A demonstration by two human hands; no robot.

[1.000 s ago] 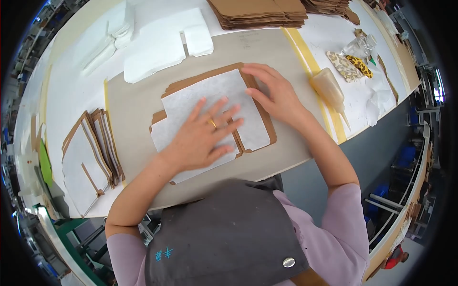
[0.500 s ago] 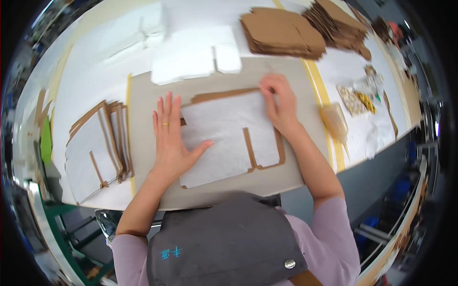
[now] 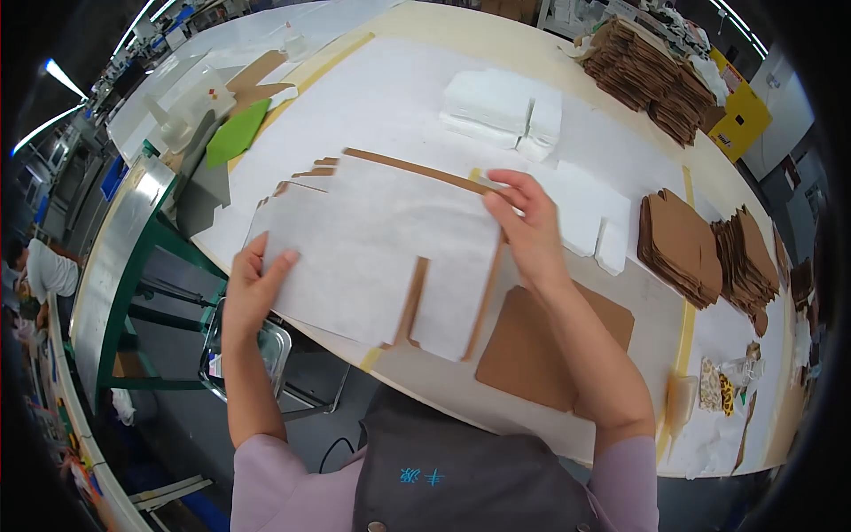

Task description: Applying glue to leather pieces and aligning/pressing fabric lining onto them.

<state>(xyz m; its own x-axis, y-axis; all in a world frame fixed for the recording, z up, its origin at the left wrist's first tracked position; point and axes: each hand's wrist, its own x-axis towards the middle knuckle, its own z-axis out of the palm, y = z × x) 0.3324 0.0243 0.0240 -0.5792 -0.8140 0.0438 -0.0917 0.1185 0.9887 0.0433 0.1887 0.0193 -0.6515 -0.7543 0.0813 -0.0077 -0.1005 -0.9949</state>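
In the head view, the left hand (image 3: 251, 291) pinches the left edge of the white-faced brown panel (image 3: 363, 239), and the right hand (image 3: 534, 232) pinches its top right corner. It's near the table's front edge (image 3: 452, 402). Open white paper (image 3: 381, 111) lies behind.

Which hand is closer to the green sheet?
Left. The left hand is apart from the green sheet, on its near side; the right hand is farther away, to its right.
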